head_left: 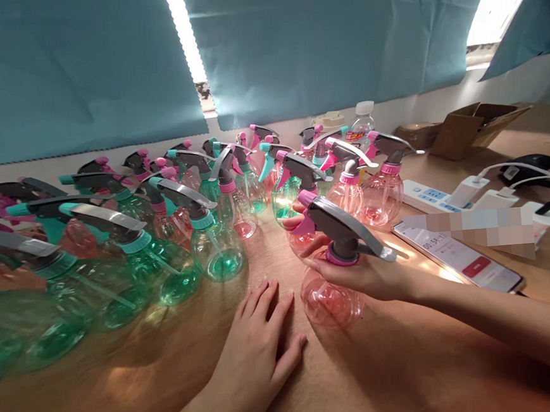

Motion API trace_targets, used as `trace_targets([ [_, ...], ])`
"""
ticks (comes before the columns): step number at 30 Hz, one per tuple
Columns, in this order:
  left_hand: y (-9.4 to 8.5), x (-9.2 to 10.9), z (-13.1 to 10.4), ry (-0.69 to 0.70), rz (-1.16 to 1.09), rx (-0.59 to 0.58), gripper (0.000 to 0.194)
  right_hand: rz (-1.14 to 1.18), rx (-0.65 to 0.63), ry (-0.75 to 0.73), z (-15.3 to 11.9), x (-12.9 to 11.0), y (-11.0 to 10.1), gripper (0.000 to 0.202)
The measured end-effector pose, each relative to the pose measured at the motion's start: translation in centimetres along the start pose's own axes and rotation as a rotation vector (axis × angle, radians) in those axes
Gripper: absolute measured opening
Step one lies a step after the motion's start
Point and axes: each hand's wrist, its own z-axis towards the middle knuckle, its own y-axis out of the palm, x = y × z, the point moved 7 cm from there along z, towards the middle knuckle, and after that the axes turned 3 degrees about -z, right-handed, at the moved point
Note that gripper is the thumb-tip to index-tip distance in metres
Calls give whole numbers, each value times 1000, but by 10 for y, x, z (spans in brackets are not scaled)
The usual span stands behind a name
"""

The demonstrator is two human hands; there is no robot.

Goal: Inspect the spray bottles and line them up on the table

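Note:
My right hand (352, 279) is closed around the neck of a pink spray bottle (332, 300), just below its pink collar. That bottle has a grey and pink trigger head and stands upright on the wooden table (185, 391). Flat on the table to its left rests my left hand (261, 340), fingers stretched out and nothing in it. A green spray bottle (219, 255) with a turquoise collar stands just beyond my left fingertips. Behind my right hand are more pink spray bottles, among them one with a grey head (381, 194). My right fingertips are partly hidden by the trigger head.
Several green spray bottles (171, 277) crowd the left side. At right lie a lit phone (455, 255), a white power strip (426, 194) with plugs and cables, and a cardboard box (469, 130). A clear capped bottle (362, 123) stands at the back, before blue-green curtains (329, 43).

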Motion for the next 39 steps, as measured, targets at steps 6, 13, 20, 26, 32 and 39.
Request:
trace_targets([
  [6,-2,1,1,7,1,1,48,12,-27,6,1,1,1,43],
  [13,-1,0,0,4,-13,7,48,-54,-35,9,-1,5,-1,41],
  [20,-2,0,1,-3,-13,8,47,-69,-55,26,-1,9,0,37],
  [26,-1,1,-1,1,-7,2,48,-46,-50,20,-1,5,0,37],
  [32,-2,0,0,2,-17,19,48,-59,-25,21,-1,5,-2,36],
  [39,-1,-1,-1,-2,-17,16,48,-32,-22,-19,0,2,-2,34],
])
